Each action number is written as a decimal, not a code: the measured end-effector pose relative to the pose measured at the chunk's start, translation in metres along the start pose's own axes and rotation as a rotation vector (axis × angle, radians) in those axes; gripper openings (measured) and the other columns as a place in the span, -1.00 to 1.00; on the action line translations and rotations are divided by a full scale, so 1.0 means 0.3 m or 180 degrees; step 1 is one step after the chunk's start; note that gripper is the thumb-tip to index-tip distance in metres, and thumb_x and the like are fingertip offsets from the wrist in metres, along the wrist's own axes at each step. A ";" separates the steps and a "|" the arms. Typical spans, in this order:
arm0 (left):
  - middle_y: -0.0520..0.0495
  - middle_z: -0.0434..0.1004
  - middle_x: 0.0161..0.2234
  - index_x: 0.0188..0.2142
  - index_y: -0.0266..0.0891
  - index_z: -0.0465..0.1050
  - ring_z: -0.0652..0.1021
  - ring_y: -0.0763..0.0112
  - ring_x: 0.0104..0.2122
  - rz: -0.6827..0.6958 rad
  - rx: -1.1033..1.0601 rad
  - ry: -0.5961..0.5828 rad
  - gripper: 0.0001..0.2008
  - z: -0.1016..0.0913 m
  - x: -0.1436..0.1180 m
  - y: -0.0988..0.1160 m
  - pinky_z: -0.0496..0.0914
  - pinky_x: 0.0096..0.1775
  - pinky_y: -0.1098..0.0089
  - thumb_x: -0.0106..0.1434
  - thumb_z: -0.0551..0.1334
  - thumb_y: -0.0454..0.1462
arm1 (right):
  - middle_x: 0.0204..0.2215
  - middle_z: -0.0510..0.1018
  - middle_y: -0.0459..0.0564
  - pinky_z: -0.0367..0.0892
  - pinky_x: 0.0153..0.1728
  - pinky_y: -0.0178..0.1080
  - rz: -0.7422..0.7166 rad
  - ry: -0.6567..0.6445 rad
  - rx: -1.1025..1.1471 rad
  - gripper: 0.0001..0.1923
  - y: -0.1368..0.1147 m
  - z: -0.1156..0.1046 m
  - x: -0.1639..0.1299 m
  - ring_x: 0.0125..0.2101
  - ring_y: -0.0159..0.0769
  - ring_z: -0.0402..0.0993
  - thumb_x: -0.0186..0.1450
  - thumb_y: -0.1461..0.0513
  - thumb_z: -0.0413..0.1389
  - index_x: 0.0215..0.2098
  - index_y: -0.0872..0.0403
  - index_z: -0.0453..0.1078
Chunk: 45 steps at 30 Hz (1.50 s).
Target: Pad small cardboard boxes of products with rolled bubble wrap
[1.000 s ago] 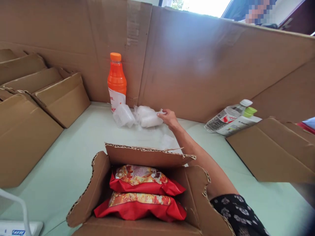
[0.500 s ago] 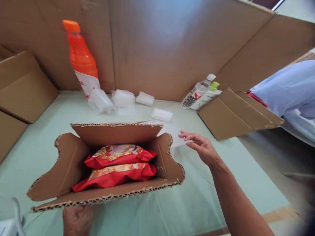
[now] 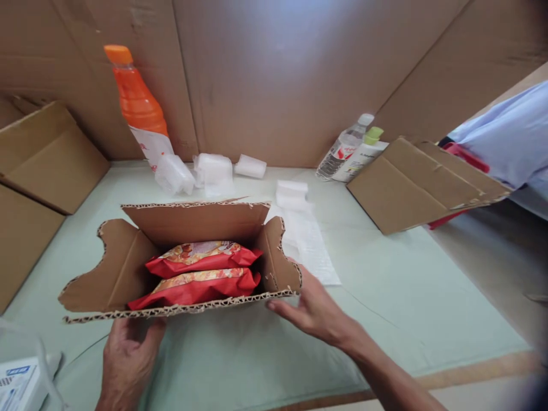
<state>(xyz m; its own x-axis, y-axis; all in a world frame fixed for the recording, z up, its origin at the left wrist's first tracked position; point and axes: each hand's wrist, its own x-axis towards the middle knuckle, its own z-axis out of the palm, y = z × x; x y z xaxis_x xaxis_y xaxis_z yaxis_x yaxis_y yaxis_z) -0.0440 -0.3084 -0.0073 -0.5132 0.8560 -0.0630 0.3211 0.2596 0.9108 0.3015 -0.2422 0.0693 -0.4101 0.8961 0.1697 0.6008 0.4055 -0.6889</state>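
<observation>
An open cardboard box [image 3: 194,222] stands near me with its flaps up, and two red snack packets [image 3: 205,257] lie side by side inside it. My left hand [image 3: 128,357] holds the box low on its near left side, its fingertips hidden by the front flap. At the right end of the box, my right hand [image 3: 321,311] grips the wall, thumb in front and fingers out of sight behind. Just beyond that hand, a partly unrolled white packing wrap sheet [image 3: 319,254] lies flat on the table.
Several rolled white wraps [image 3: 214,171] lie along the back. An orange drink bottle [image 3: 141,105] leans at the left; a clear bottle [image 3: 342,151] and white tube [image 3: 359,160] lean at the right. Cardboard boxes [image 3: 428,185] flank both sides. A person's pale blue sleeve [image 3: 509,134] shows at right.
My right hand has let go of the white wrap sheet and moved left onto the box. The sheet now lies flat. My left hand shows more fully below the front flap.
</observation>
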 end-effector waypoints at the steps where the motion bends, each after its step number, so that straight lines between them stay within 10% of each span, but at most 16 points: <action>1: -0.13 0.60 -0.16 -0.06 -0.19 0.44 0.60 0.06 -0.07 -0.0029 -0.0018 -0.0007 -0.50 0.004 0.016 0.025 0.48 -0.02 0.18 0.07 0.38 -0.02 | 0.15 0.51 0.15 0.47 0.02 0.05 -0.0004 0.0024 0.0093 -0.39 -0.013 0.050 0.034 0.06 0.00 0.50 0.31 0.07 0.23 0.27 -0.02 0.26; 6: -0.01 0.53 -0.24 -0.15 -0.15 0.40 0.56 0.23 -0.22 0.0178 -0.0112 0.0059 -0.61 0.093 0.178 0.161 0.46 -0.12 0.25 0.06 0.35 -0.08 | 0.00 0.58 0.11 0.45 0.00 0.00 0.0350 0.0250 0.0332 -0.59 -0.005 0.156 0.273 -0.01 -0.06 0.51 0.32 0.21 0.13 0.13 0.06 0.34; 12: -0.18 0.46 0.12 0.20 -0.17 0.28 0.49 0.10 0.13 0.0320 -0.0596 0.0068 -0.32 0.188 0.314 0.189 0.39 0.17 0.11 0.11 0.37 -0.09 | 0.12 0.55 0.07 0.32 0.20 0.03 0.0132 0.0734 0.0097 -0.65 0.080 0.048 0.355 0.14 -0.11 0.45 0.35 0.17 0.09 0.08 0.03 0.43; 19: -0.26 0.32 0.30 0.34 -0.15 0.18 0.42 0.00 0.24 0.0337 -0.0213 0.0035 -0.23 0.119 0.102 0.092 0.33 0.23 -0.02 0.19 0.34 -0.08 | 0.00 0.62 0.08 0.47 -0.04 0.02 0.1088 0.1345 -0.0510 -0.66 0.312 -0.165 0.153 -0.02 -0.06 0.55 0.30 0.13 0.09 -0.01 0.02 0.51; 24: -0.18 0.35 0.29 0.23 -0.10 0.35 0.46 0.02 0.20 0.0735 0.0464 -0.0368 -0.45 0.146 -0.038 0.149 0.47 -0.43 0.43 0.26 0.25 -0.10 | 0.14 0.52 0.15 0.28 0.19 0.06 0.1057 0.1491 -0.1127 -0.62 0.441 -0.153 0.327 0.14 0.00 0.40 0.21 0.29 0.20 0.02 0.06 0.51; 29: -0.12 0.47 0.20 0.02 -0.08 0.53 0.49 0.06 0.18 0.1032 0.0454 -0.0810 -0.66 0.163 -0.090 0.227 0.39 -0.55 0.50 0.28 0.20 -0.13 | 0.05 0.54 0.09 0.35 0.15 0.06 0.0825 0.1795 -0.1141 -0.78 0.452 -0.202 0.447 0.06 -0.15 0.46 0.41 0.15 0.16 -0.06 0.09 0.49; 35: -0.15 0.55 0.13 -0.06 -0.09 0.59 0.52 0.05 0.15 0.0801 0.0257 -0.1175 -0.69 0.152 -0.108 0.193 0.50 -0.41 0.40 0.27 0.21 -0.12 | 0.02 0.62 0.11 0.35 0.17 -0.01 0.0326 0.1906 -0.1134 -0.79 0.389 -0.271 0.223 0.09 -0.16 0.47 0.39 0.21 0.07 -0.15 0.05 0.55; 45: -0.14 0.61 0.04 -0.10 -0.12 0.61 0.57 0.10 0.09 0.0826 0.0186 -0.1421 -0.71 0.111 -0.124 0.130 0.53 -0.37 0.40 0.28 0.21 -0.12 | 0.22 0.48 0.11 0.31 0.21 0.14 0.0552 0.0399 -0.1282 -0.51 0.353 -0.162 -0.149 0.23 -0.01 0.39 0.31 0.13 0.11 0.20 -0.02 0.41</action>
<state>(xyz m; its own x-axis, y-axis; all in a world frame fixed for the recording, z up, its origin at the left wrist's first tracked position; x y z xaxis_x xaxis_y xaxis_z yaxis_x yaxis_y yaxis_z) 0.0141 -0.3153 0.0169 -0.0252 0.9995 -0.0178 0.4431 0.0271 0.8961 0.4168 -0.2305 0.0232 -0.2086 0.9619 0.1769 0.8824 0.2631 -0.3900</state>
